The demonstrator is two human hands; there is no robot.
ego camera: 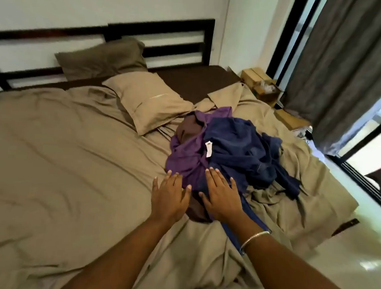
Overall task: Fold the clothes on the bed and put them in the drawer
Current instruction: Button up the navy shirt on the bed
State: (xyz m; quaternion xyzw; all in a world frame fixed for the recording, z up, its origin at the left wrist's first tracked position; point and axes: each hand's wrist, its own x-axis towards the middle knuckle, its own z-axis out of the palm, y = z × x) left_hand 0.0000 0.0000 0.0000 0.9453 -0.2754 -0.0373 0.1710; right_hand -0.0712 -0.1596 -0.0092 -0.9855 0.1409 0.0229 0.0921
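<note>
bed (60,157) covered in a rumpled tan sheet; clothes in one unfolded heap on its right half. heap: navy garment (247,153) on top and to the right, purple garment (184,159) under it on the left, brown garment (187,128) showing at the far left edge of the heap. a navy strip trails from the heap toward the near edge, passing under the right wrist.

white tag (208,149) lies on the heap where purple meets navy; any print on it is too blurred to read. no other writing legible.

left hand (170,193): fingers straight and spread, palm down, at the near left edge of the heap, fingertips reaching the purple cloth. grips nothing.

right hand (221,195): fingers straight and spread, palm down, flat over the near edge of the heap where purple meets navy. grips nothing. bangle (254,239) on the right wrist.

tan pillow (147,100) just beyond the heap; darker pillow (103,59) against the headboard (161,33). boxes (260,81) on the floor beside the bed, grey curtain (348,65) at right. drawer not in view.
</note>
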